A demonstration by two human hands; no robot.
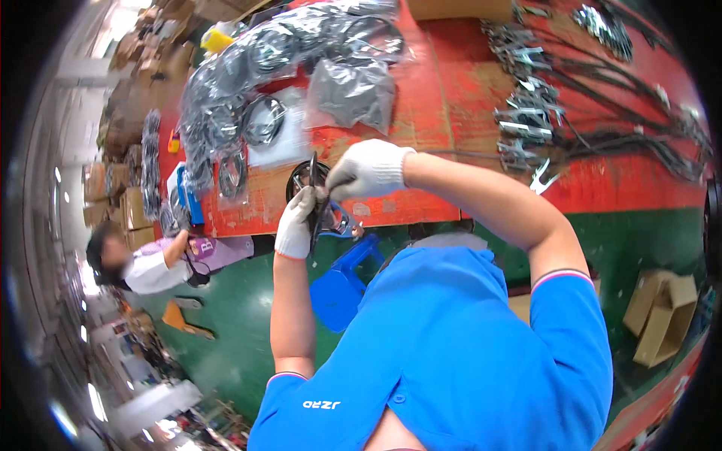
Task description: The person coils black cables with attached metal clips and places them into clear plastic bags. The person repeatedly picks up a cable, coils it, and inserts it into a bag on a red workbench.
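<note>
At the table's near edge, a black cable coil stands between left hand and right hand, both hands' fingers pinching it.

Head-worn fisheye, facing down, near left hand and right hand

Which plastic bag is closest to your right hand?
The wide, greyish bag, just beyond the right hand; the bags with black coils lie farther off.

Lane lay open between bags and clamps

A bare strip of surface ran far back, with bags left, clamps right. The right hand, its forearm and a thin cable blocked the near end; a blue stool stood beneath the edge.
</note>
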